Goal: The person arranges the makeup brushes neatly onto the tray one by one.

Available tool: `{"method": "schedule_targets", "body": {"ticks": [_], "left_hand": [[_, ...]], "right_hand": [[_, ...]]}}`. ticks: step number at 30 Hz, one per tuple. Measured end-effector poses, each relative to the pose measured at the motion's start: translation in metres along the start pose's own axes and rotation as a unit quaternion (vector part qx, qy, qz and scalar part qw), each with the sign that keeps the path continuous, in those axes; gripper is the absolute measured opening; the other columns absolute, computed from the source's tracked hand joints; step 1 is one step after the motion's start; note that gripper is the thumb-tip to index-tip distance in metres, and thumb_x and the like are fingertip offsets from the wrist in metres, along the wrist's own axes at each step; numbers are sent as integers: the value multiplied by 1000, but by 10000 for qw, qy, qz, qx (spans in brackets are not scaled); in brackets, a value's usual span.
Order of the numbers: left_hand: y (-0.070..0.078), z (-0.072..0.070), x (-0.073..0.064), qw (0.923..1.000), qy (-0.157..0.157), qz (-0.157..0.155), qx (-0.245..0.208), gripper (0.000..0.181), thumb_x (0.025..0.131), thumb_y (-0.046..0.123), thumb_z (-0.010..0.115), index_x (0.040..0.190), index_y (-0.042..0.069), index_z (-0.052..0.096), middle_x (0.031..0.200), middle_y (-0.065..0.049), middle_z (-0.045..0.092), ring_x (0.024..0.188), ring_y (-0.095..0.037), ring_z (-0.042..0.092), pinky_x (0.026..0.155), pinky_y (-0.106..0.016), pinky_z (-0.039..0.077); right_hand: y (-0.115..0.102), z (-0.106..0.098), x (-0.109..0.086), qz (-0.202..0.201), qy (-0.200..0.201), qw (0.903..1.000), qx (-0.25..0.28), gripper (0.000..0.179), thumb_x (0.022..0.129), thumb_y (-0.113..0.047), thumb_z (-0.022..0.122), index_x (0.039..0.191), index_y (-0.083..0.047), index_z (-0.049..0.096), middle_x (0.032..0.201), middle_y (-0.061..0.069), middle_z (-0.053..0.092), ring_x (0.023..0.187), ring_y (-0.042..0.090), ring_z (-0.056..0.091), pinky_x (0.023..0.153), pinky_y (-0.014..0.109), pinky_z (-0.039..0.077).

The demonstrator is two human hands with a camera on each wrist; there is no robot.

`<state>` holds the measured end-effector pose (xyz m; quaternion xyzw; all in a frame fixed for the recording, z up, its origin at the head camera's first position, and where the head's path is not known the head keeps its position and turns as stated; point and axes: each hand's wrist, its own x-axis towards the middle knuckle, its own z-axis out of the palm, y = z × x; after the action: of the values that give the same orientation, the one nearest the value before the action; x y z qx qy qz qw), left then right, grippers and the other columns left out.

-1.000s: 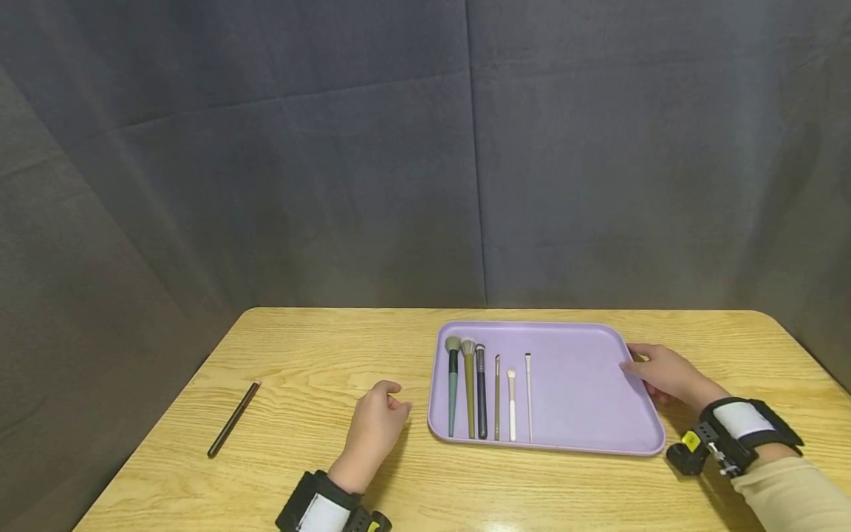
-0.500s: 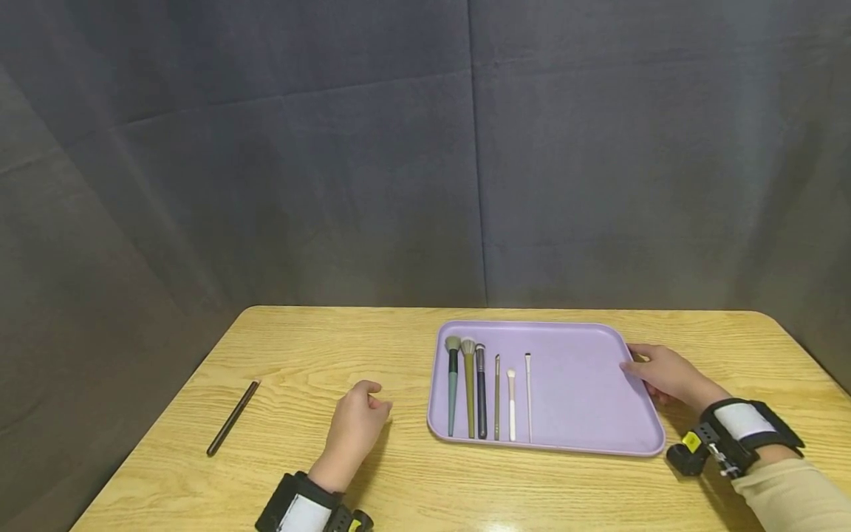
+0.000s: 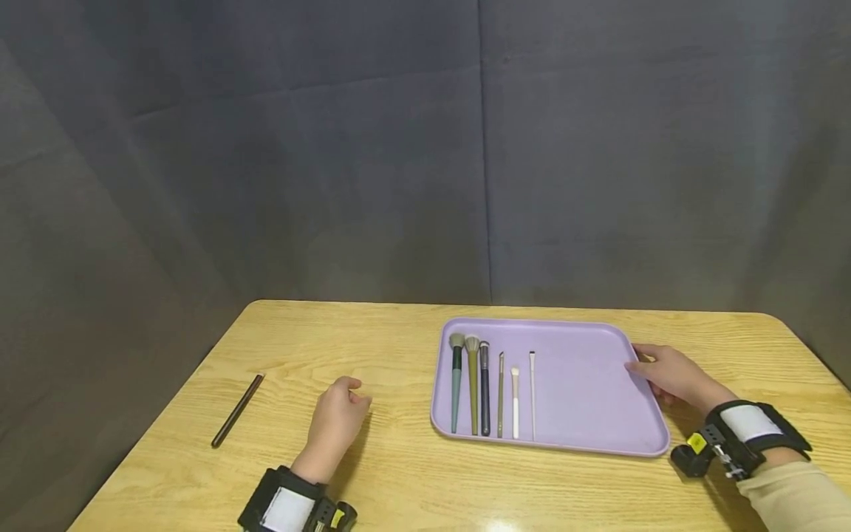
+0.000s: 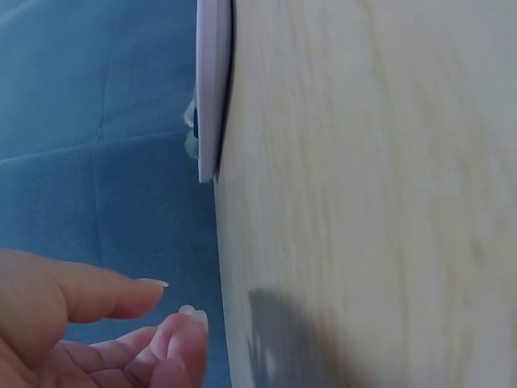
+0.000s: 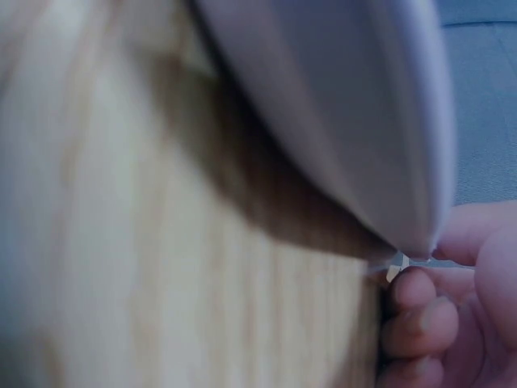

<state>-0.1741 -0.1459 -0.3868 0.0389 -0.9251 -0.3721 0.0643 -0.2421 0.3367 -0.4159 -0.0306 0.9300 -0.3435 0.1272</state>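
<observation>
My right hand [image 3: 677, 375] holds the right edge of a lilac tray [image 3: 588, 395], thumb on the rim and fingers underneath; the right wrist view shows the tray's underside [image 5: 323, 113] tipped up from the table. Side by side in the tray's left half lie several makeup brushes, among them a green-handled brush [image 3: 456, 384], a dark one [image 3: 484, 391] and a short white one [image 3: 515, 406]. My left hand [image 3: 334, 420] is over the table, loosely curled, with a gap between thumb and fingers [image 4: 186, 339] and nothing held. Farther left lies a dark brown brush [image 3: 238, 411].
The wooden table [image 3: 392, 347] has rounded far corners. A dark grey cloth [image 3: 359, 162] hangs behind it and along both sides. Each wrist wears a black strap with a small camera [image 3: 693, 459].
My left hand has moved left, away from the tray and closer to the dark brown brush. The right hand keeps its hold on the tray. The head view has shifted slightly.
</observation>
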Motion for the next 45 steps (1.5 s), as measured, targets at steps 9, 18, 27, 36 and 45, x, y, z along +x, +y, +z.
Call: {"method": "schedule_targets", "body": {"ticks": [9,18,27,36,45], "left_hand": [[-8,-9,2,9995,-28,-221,217,33,91,6,63,116,-14,57,89,-19,67,71,-25,62,55,-33,46],[-24,-23,4,9982,27,-413,437,33,92,7,61,116,-15,57,93,-24,67,67,-23,62,51,-30,44],[-34,-37,10,9957,154,-501,761,33,92,7,60,117,-14,57,90,-22,67,58,-18,55,47,-27,39],[-48,-48,17,9923,99,-723,996,33,92,7,58,117,-15,57,99,-28,67,59,-19,55,46,-27,36],[-60,-61,21,9871,278,-633,1444,33,90,4,57,114,-19,57,105,-34,61,84,-40,60,66,-44,50]], "right_hand": [[0,1,-2,26,7,10000,30,65,99,-24,52,140,19,26,56,0,42,44,14,41,44,26,37],[-3,1,-1,62,10,10000,2,66,99,-25,53,141,19,26,56,0,42,45,14,42,44,26,36],[-5,3,-1,92,-13,9999,39,65,99,-24,52,141,19,26,58,1,42,45,14,41,45,26,37],[-3,2,-1,74,2,10000,-25,66,99,-25,52,141,19,26,59,1,43,46,14,41,45,26,37],[-5,2,-3,50,-6,10000,2,64,99,-23,51,140,19,25,58,1,43,46,14,42,45,26,36]]}}
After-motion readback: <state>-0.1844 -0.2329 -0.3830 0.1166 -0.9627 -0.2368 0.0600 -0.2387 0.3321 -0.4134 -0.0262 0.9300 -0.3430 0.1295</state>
